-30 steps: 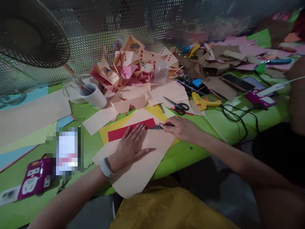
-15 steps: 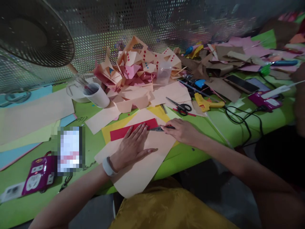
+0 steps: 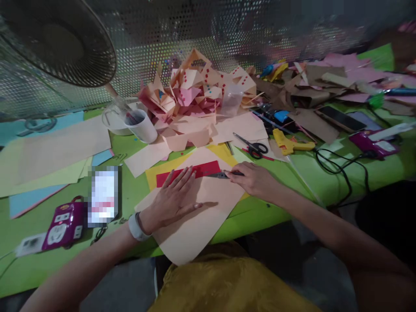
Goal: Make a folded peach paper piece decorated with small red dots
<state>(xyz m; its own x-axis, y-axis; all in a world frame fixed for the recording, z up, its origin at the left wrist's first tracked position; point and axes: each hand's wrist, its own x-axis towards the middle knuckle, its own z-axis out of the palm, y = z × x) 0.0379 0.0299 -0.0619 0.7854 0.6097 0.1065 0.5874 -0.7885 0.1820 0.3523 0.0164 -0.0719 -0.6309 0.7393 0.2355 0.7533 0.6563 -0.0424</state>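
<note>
Red paper strip (image 3: 209,167) lies just ahead of me on a yellow sheet (image 3: 152,175) and a peach sheet (image 3: 190,236), long axis running left to right, its right end tipped slightly away. My left hand (image 3: 175,193) is nearer: flat, palm down, gripping nothing, fingers across the strip, thumb spread over the peach. My right hand (image 3: 255,178), off the right end, pinches a slim dark tool (image 3: 218,175), fingers curled round it; its tip points left along the strip's near edge. Exact contact there: cannot tell.
</note>
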